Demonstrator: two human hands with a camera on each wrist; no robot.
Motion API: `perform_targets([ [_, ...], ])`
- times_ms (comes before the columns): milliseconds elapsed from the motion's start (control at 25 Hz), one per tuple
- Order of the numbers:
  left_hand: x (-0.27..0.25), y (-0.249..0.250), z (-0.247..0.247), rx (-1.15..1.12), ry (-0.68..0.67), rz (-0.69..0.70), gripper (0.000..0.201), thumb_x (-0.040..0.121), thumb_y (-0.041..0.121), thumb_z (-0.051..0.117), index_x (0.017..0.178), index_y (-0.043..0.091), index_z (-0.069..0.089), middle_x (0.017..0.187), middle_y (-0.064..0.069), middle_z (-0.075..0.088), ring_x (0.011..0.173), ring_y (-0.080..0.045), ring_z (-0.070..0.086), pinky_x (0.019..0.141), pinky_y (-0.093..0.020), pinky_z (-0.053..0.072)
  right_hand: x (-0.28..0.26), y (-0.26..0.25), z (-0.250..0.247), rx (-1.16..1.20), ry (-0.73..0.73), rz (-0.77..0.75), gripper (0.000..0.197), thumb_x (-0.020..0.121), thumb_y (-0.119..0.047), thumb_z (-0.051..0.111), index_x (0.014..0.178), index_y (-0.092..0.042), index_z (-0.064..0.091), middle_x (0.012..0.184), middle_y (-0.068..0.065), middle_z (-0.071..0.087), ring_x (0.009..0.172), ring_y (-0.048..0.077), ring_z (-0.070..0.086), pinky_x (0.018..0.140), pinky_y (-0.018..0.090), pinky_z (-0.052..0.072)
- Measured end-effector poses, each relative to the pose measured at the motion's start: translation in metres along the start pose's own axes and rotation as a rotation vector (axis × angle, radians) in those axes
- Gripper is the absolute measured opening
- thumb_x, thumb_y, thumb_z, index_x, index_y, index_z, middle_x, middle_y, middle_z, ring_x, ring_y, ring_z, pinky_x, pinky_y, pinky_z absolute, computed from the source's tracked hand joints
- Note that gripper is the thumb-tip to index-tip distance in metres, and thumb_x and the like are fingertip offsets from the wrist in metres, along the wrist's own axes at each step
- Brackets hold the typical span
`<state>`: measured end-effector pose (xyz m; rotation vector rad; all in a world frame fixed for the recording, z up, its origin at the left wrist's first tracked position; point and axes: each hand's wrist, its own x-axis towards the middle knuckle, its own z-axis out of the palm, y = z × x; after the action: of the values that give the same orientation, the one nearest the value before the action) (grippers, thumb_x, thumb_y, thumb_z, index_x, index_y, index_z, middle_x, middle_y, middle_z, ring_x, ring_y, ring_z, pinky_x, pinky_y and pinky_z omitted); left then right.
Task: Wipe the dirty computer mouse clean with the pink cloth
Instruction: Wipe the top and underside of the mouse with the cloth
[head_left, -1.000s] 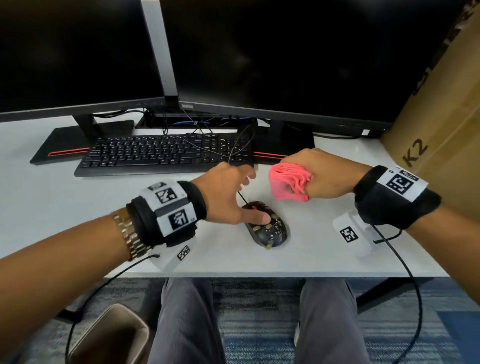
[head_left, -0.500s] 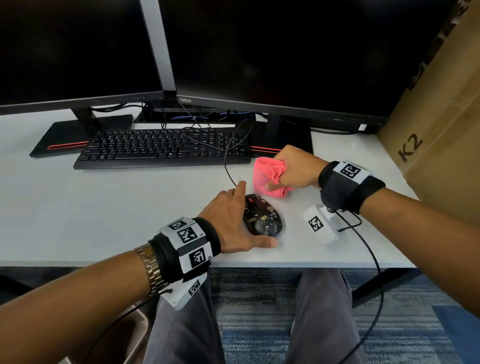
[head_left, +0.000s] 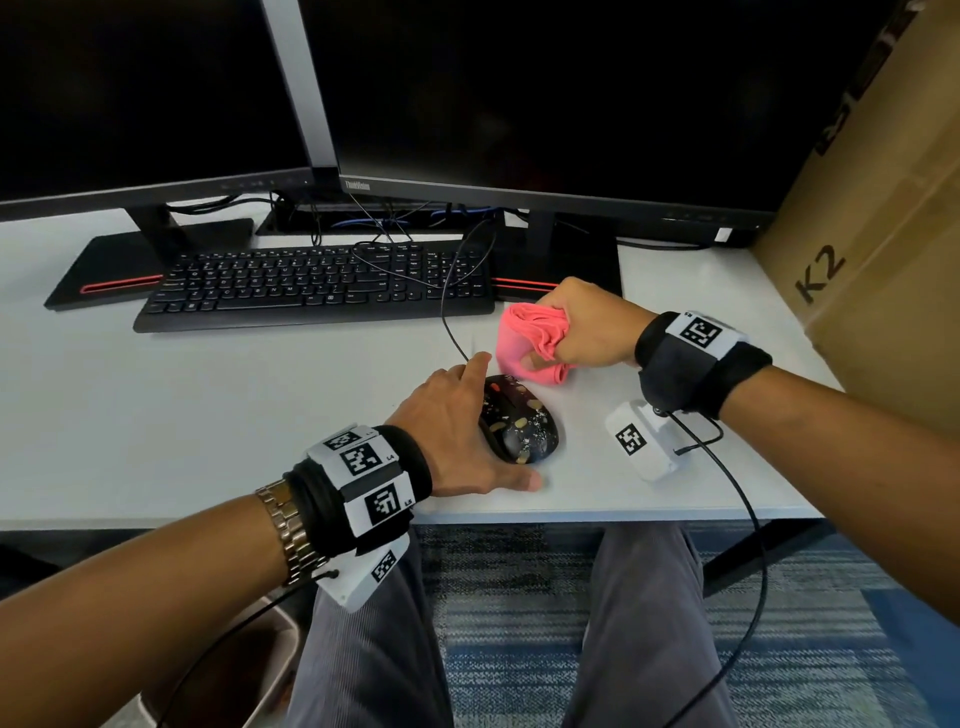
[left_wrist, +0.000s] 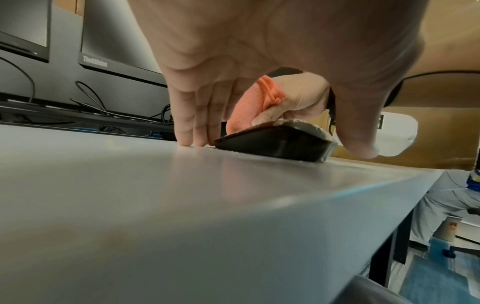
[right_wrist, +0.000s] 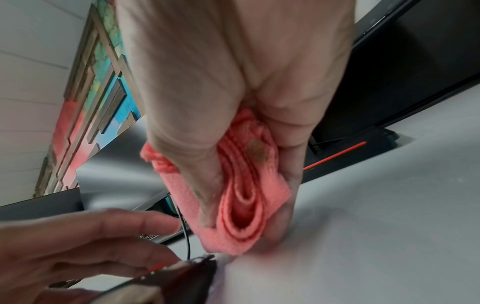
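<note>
The black computer mouse (head_left: 522, 423), speckled with tan and white grime, lies on the white desk (head_left: 208, 415) near its front edge. My left hand (head_left: 457, 421) lies against its left side, fingers straight on the desk and thumb stretched past its near end. My right hand (head_left: 587, 327) grips the bunched pink cloth (head_left: 524, 338), which touches the mouse's far end. In the left wrist view the cloth (left_wrist: 246, 109) meets the mouse (left_wrist: 275, 144) at its top. The right wrist view shows a brown stain on the cloth (right_wrist: 244, 205) just above the mouse (right_wrist: 182, 273).
A black keyboard (head_left: 311, 286) and two monitor stands sit behind the mouse. The mouse cable (head_left: 449, 312) runs back over the keyboard. A tall cardboard box (head_left: 883, 249) stands at the right. The desk's front edge (head_left: 649, 512) is close below the hands.
My left hand came off the top of the mouse and now lies along its side. The right hand brought the cloth down and left onto the mouse's far end.
</note>
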<state>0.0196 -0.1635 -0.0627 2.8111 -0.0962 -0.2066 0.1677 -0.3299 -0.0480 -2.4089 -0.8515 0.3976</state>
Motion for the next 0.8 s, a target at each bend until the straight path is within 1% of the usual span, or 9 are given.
perform_targets([
  [80, 0.0, -0.006, -0.001, -0.028, -0.008, 0.005, 0.131, 0.051, 0.075, 0.072, 0.151, 0.013, 0.015, 0.145, -0.009, 0.045, 0.131, -0.026, 0.044, 0.106, -0.033, 0.036, -0.003, 0.001, -0.001, -0.012, 0.013, -0.039, 0.035, 0.078, -0.019, 0.087, 0.079, 0.01, 0.067, 0.08, 0.028, 0.071, 0.067, 0.033, 0.06, 0.072, 0.049, 0.056],
  [120, 0.0, -0.009, -0.001, -0.039, -0.01, 0.009, 0.129, 0.052, 0.074, 0.072, 0.151, 0.014, 0.015, 0.145, -0.009, 0.046, 0.132, -0.026, 0.044, 0.107, -0.034, 0.037, -0.004, 0.001, -0.001, -0.015, 0.021, -0.049, 0.036, 0.078, -0.019, 0.087, 0.078, 0.01, 0.066, 0.08, 0.029, 0.069, 0.065, 0.032, 0.058, 0.072, 0.051, 0.055],
  [200, 0.002, -0.016, -0.002, -0.069, -0.011, 0.011, 0.123, 0.054, 0.071, 0.071, 0.15, 0.017, 0.017, 0.145, -0.007, 0.048, 0.133, -0.026, 0.043, 0.108, -0.037, 0.038, -0.006, 0.002, -0.003, -0.021, 0.031, -0.06, 0.038, 0.078, -0.021, 0.087, 0.076, 0.01, 0.064, 0.079, 0.03, 0.068, 0.064, 0.029, 0.054, 0.072, 0.052, 0.054],
  [280, 0.006, -0.019, -0.005, -0.11, -0.015, 0.01, 0.115, 0.059, 0.065, 0.072, 0.15, 0.018, 0.02, 0.142, -0.006, 0.051, 0.132, -0.024, 0.044, 0.107, -0.039, 0.04, -0.008, 0.002, -0.004, -0.028, 0.031, -0.058, 0.038, 0.079, -0.021, 0.086, 0.078, 0.01, 0.065, 0.08, 0.03, 0.068, 0.066, 0.034, 0.056, 0.073, 0.054, 0.055],
  [400, 0.014, -0.022, -0.008, -0.137, -0.008, 0.017, 0.099, 0.069, 0.055, 0.073, 0.148, 0.019, 0.026, 0.138, -0.002, 0.055, 0.131, -0.023, 0.046, 0.105, -0.037, 0.041, -0.009, 0.002, -0.005, -0.017, 0.028, -0.069, 0.039, 0.079, -0.022, 0.086, 0.078, 0.011, 0.065, 0.08, 0.03, 0.068, 0.066, 0.032, 0.055, 0.074, 0.053, 0.055],
  [480, 0.017, -0.022, -0.007, -0.146, 0.002, 0.023, 0.093, 0.071, 0.05, 0.074, 0.146, 0.019, 0.029, 0.136, -0.002, 0.057, 0.13, -0.023, 0.046, 0.106, -0.035, 0.04, -0.009, 0.001, -0.004, -0.019, 0.023, -0.079, 0.038, 0.08, -0.023, 0.085, 0.08, 0.01, 0.067, 0.081, 0.03, 0.069, 0.071, 0.042, 0.061, 0.075, 0.054, 0.056],
  [560, 0.018, -0.021, -0.005, -0.148, 0.003, 0.031, 0.093, 0.07, 0.048, 0.076, 0.145, 0.019, 0.03, 0.135, -0.003, 0.057, 0.128, -0.023, 0.047, 0.105, -0.035, 0.04, -0.008, 0.001, -0.002, -0.025, 0.019, -0.089, 0.037, 0.08, -0.023, 0.085, 0.081, 0.01, 0.067, 0.082, 0.03, 0.07, 0.074, 0.044, 0.063, 0.076, 0.055, 0.056],
  [680, 0.019, -0.019, -0.005, -0.149, -0.007, 0.039, 0.094, 0.068, 0.048, 0.077, 0.144, 0.021, 0.031, 0.136, -0.005, 0.056, 0.127, -0.023, 0.049, 0.104, -0.035, 0.041, -0.005, 0.003, -0.001, -0.037, 0.026, -0.085, 0.04, 0.078, -0.026, 0.086, 0.08, 0.009, 0.067, 0.08, 0.029, 0.07, 0.069, 0.037, 0.062, 0.074, 0.056, 0.056],
  [800, 0.02, -0.018, -0.007, -0.142, 0.002, 0.038, 0.097, 0.065, 0.052, 0.077, 0.144, 0.021, 0.029, 0.136, -0.003, 0.055, 0.126, -0.023, 0.049, 0.103, -0.036, 0.042, -0.004, 0.001, 0.0, -0.044, 0.016, -0.088, 0.04, 0.078, -0.029, 0.086, 0.083, 0.007, 0.07, 0.082, 0.026, 0.072, 0.077, 0.043, 0.066, 0.074, 0.054, 0.057],
])
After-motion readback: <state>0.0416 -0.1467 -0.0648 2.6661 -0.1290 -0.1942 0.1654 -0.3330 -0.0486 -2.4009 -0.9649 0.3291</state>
